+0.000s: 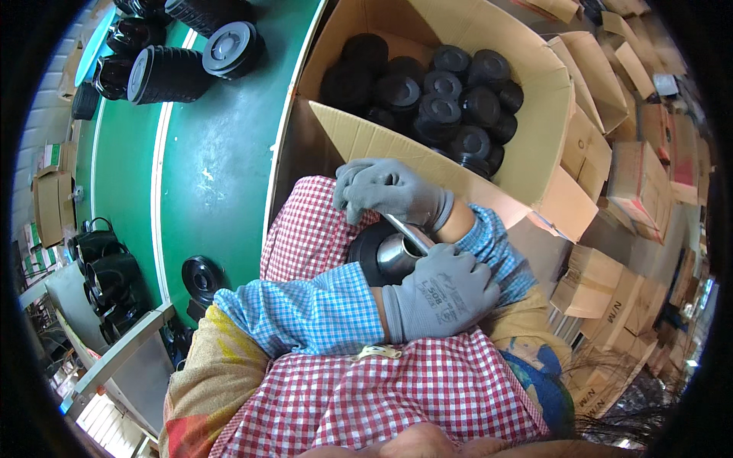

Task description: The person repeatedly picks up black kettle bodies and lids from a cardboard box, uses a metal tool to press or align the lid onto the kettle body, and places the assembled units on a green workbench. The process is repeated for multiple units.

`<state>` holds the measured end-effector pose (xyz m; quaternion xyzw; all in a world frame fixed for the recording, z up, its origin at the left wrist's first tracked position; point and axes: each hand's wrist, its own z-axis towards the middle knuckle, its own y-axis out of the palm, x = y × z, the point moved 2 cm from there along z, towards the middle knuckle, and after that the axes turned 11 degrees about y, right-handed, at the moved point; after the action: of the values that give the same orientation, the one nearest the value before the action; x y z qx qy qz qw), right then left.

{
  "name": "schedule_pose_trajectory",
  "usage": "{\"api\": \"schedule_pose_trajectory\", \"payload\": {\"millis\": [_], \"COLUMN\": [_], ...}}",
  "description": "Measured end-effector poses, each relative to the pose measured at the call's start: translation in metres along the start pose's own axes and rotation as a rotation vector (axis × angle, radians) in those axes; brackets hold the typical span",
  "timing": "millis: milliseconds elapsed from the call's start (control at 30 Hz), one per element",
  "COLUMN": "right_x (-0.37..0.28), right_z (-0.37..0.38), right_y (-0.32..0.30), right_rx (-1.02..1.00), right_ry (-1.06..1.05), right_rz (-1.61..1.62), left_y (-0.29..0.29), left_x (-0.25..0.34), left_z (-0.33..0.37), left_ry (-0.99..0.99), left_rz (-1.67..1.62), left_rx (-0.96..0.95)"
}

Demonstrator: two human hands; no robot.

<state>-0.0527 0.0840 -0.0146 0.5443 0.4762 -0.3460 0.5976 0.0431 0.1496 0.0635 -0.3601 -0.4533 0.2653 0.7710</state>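
Both my hands wear grey gloves and meet above my lap. My left hand point(443, 296) is closed around a shiny metal cylinder-like piece point(398, 258), whose far side it hides. Behind that piece lies a round black part point(368, 249), partly covered by my left forearm; whether the two are joined I cannot tell. A narrow flat metal strip point(411, 233) runs between the hands. My right hand point(393, 191), fingers curled, holds the strip's upper end, while its lower end reaches the left hand's knuckles.
Past my hands stands an open cardboard box point(435, 164) holding several round black parts point(439, 109). A green table point(217, 175) on the left carries stacked black parts point(169, 75) and a single black disc point(201, 278). Cardboard cartons point(640, 183) are piled at right.
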Motion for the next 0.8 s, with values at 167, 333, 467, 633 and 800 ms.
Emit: {"api": "schedule_pose_trajectory", "payload": {"millis": [167, 333, 467, 633, 800], "right_x": [-0.010, -0.027, -0.031, -0.043, -0.044], "right_z": [0.016, 0.020, 0.015, 0.010, 0.003], "right_y": [0.004, 0.006, 0.009, 0.014, 0.017], "right_rx": [-0.108, -0.225, -0.233, -0.246, -0.230], "right_ry": [0.004, 0.159, 0.102, 0.111, -0.052], "right_rz": [-0.284, -0.540, -0.667, -0.675, -0.942], "left_y": [0.000, 0.008, 0.003, 0.003, 0.006], "left_x": [0.004, 0.012, 0.016, 0.022, 0.017], "left_z": [-0.003, -0.003, -0.003, 0.003, -0.002], "left_ry": [-0.058, -0.074, -0.043, -0.047, 0.003], "left_rz": [0.057, 0.157, 0.150, 0.157, 0.167], "left_rx": [0.047, 0.093, 0.074, -0.008, -0.017]}}
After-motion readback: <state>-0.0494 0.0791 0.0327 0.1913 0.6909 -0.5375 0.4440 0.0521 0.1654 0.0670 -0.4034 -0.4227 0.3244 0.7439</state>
